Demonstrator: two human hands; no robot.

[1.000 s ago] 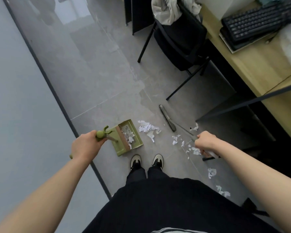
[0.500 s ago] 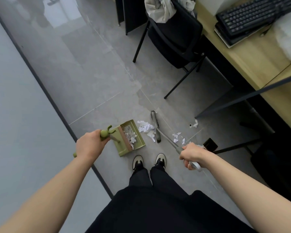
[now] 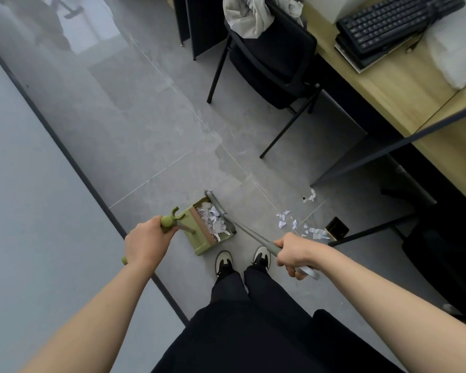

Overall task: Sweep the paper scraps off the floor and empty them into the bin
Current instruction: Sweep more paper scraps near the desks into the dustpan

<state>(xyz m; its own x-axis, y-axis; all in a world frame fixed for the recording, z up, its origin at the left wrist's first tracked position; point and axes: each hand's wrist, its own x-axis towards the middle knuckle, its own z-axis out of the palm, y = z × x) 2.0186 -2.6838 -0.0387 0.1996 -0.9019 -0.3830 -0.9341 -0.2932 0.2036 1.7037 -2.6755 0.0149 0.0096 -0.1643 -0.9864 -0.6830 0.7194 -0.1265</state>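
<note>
A green dustpan (image 3: 203, 244) stands on the grey floor just ahead of my shoes, with white paper scraps (image 3: 215, 221) heaped inside it. My left hand (image 3: 145, 242) grips the top of its green handle (image 3: 170, 223). My right hand (image 3: 297, 253) grips the grey broom handle (image 3: 256, 236). The broom head (image 3: 219, 210) lies along the pan's open mouth, against the scraps. More loose scraps (image 3: 300, 224) are scattered on the floor to the right, and one piece (image 3: 311, 196) lies farther off near the desk frame. No bin is in view.
A black chair (image 3: 272, 57) with cloth draped over it stands ahead. A wooden desk (image 3: 404, 84) with a keyboard (image 3: 393, 22) runs along the right, its dark frame reaching the floor. A small dark box (image 3: 336, 228) lies by the scraps. A glass wall's dark frame (image 3: 73, 162) runs on the left.
The broom head swept left from the floor right of the pan up to its mouth, pushing the nearby scraps in. My right hand pulled back toward my body. The left hand kept holding the dustpan handle.
</note>
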